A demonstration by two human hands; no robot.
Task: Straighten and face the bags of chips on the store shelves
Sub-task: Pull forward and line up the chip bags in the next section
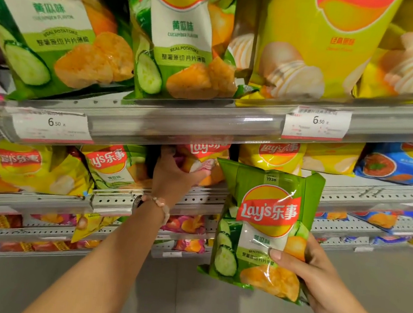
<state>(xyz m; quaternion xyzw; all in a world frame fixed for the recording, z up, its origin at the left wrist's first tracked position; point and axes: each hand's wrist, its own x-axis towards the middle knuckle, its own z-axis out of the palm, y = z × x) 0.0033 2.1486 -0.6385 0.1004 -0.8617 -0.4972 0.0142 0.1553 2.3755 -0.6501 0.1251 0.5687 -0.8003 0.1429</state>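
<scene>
Under the upper shelf rail (203, 127), left hand (172, 175) reaches into the second shelf, fingers curled round a pink-and-orange chip bag (200, 155). That bag sits tilted, its top tucked just under the rail, between a small green cucumber bag (113, 165) on its left and a yellow bag (273, 154) on its right. Beaded bracelet (160, 206) on the left wrist.

Right hand (315, 276) holds a green cucumber-flavour bag (261, 230) off the shelf, in front of the shelving, upright and logo facing the camera. Thumb presses on the bag's front near the lower middle, other fingers wrapped behind its right edge; can't see them fully.

Top shelf: two large cucumber bags (58, 42) on the left, leaning forward, large yellow bags (318, 45) on the right. Price tags (316, 123) reading 6.50 clipped on the rail. Blue bags (404, 165) far right on the second shelf. Lower shelves hold mixed bags, blurred.
</scene>
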